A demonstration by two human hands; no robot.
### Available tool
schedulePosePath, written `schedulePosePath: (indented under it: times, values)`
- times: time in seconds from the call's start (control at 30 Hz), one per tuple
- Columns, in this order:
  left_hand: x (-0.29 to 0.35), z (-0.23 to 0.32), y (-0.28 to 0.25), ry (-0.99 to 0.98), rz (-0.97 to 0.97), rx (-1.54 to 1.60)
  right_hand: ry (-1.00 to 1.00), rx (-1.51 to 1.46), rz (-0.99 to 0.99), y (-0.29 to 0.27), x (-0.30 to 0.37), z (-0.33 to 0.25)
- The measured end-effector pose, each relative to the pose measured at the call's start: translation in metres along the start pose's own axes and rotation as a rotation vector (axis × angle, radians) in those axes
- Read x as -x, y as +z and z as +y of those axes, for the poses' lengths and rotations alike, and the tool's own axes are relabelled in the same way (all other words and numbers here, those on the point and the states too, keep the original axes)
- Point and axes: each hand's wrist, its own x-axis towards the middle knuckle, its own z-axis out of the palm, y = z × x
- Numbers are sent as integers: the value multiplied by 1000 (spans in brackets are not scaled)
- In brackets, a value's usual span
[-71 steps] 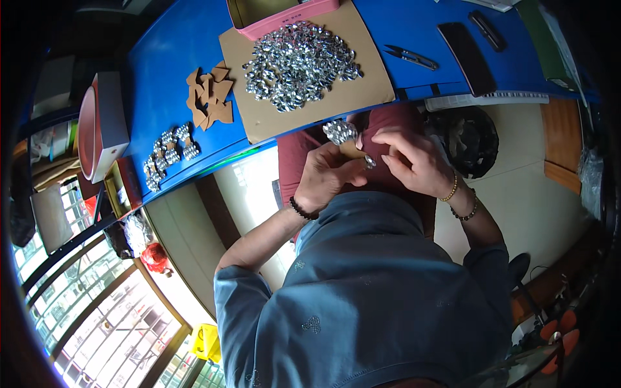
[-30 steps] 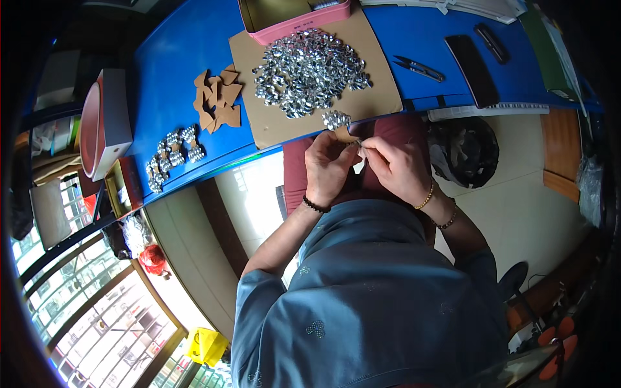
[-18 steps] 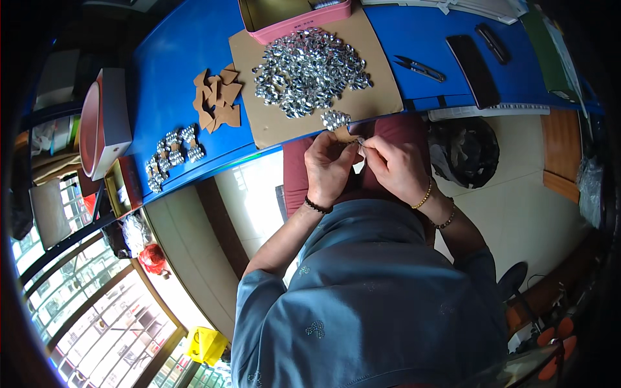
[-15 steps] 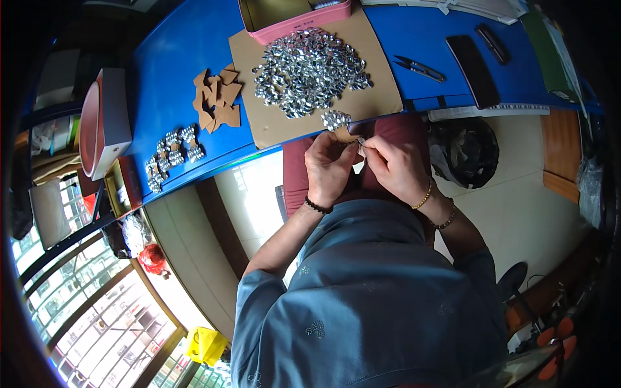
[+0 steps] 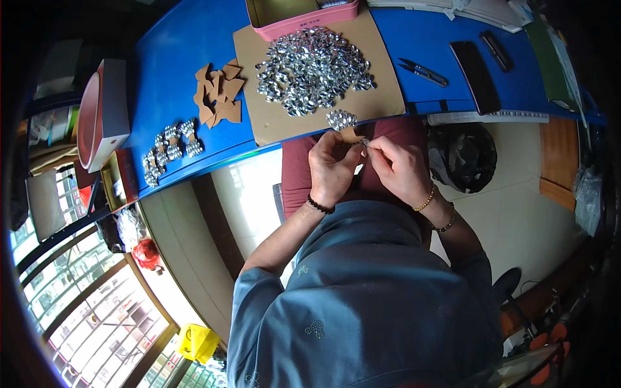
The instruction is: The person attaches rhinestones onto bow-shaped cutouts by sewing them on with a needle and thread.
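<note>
Just off the table's front edge, above my lap, my left hand (image 5: 331,171) pinches a small brown card piece (image 5: 350,135). Shiny silver beads (image 5: 341,119) are bunched at the card's far end. My right hand (image 5: 400,169) is closed at the card's near end, thumb and fingertips together beside the left fingertips. A tiny silvery thing, likely one of the beads, shows at those tips, but I cannot make it out clearly. Beyond both hands, a large heap of loose silver beads (image 5: 314,72) lies on a tan board (image 5: 381,97).
Loose brown card pieces (image 5: 220,95) lie left of the board, with several bead-covered cards (image 5: 172,143) nearer the edge. A pink tin (image 5: 304,24) stands behind the heap. Thread snips (image 5: 424,72), a dark phone (image 5: 475,76) and a dark pen-like case (image 5: 495,50) lie right. A black bin (image 5: 462,155) stands below.
My hands stay together at the card, with only slight finger movement. The whole view has shifted a little.
</note>
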Motion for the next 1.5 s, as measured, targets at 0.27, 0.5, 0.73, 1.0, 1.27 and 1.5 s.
schedulePosePath:
  times: [0.27,0.5,0.73,1.0,1.27,1.5]
  values:
    - [2,-5,0,-10,3,-21,31,43,-66,-4,-2,0]
    - [5,-24,0,98,45,-157,20,99,-65,0,-1,5]
    - [3,-21,2,166,83,-172,101,-108,-15,11,1,16]
    - [6,-33,1,243,76,-274,131,-182,-89,9,2,15]
    - [0,-22,-9,376,-100,-327,357,-283,-172,-22,-7,25]
    - [4,-11,-6,422,-296,-432,401,-592,-395,-11,-4,40]
